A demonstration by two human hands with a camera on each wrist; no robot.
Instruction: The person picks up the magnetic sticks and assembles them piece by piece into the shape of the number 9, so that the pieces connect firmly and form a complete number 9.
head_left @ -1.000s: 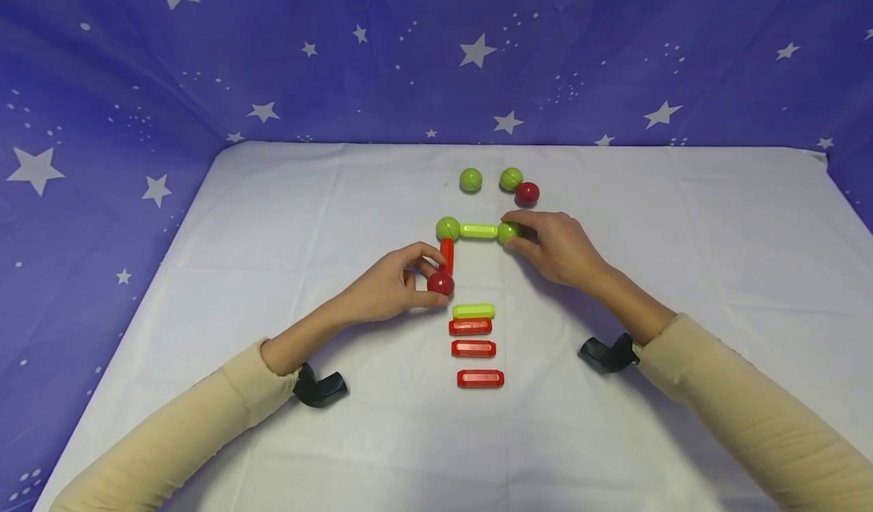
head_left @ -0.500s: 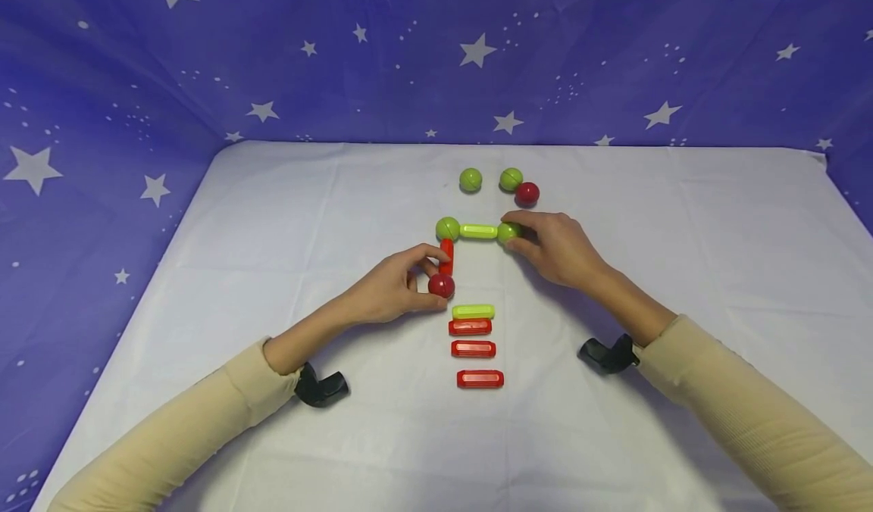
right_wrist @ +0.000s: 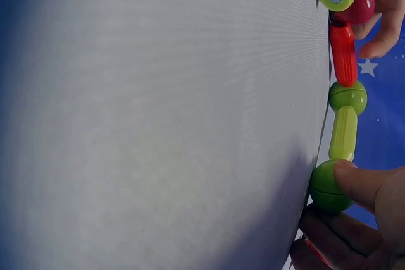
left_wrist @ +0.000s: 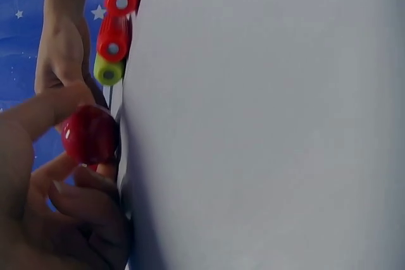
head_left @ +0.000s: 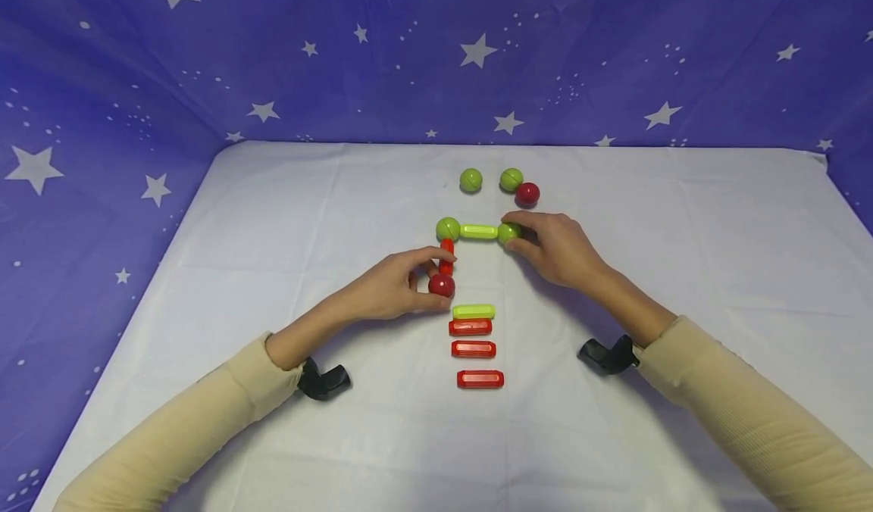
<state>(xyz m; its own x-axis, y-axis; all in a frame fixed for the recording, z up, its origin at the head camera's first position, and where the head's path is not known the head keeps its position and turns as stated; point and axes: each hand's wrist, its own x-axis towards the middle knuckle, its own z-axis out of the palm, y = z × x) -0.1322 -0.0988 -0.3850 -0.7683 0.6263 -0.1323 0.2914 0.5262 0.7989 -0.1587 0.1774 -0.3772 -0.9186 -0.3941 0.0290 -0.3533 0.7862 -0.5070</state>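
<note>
Beside the left hand (head_left: 385, 285) and the right hand (head_left: 561, 248), on their outer sides, wide free room is offered by the white cloth (head_left: 723, 270). Between them, the direct way is blocked by the red ball (head_left: 442, 287), the red rod (right_wrist: 343, 55) and the lime rod (head_left: 479, 232) with its left green ball (head_left: 448, 229) and right green ball (right_wrist: 329, 191). Nearer, the middle is obstructed by four short rods (head_left: 474, 348); a passage is left on their right.

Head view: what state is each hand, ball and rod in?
Left hand: holding near red ball
Right hand: pinching right green ball
Corner green ball: touching both upper rods
Upper lime rod: between green balls
Upper red rod: partly hidden
Far three balls: ungripped
Lower four rods: lying flat
</note>
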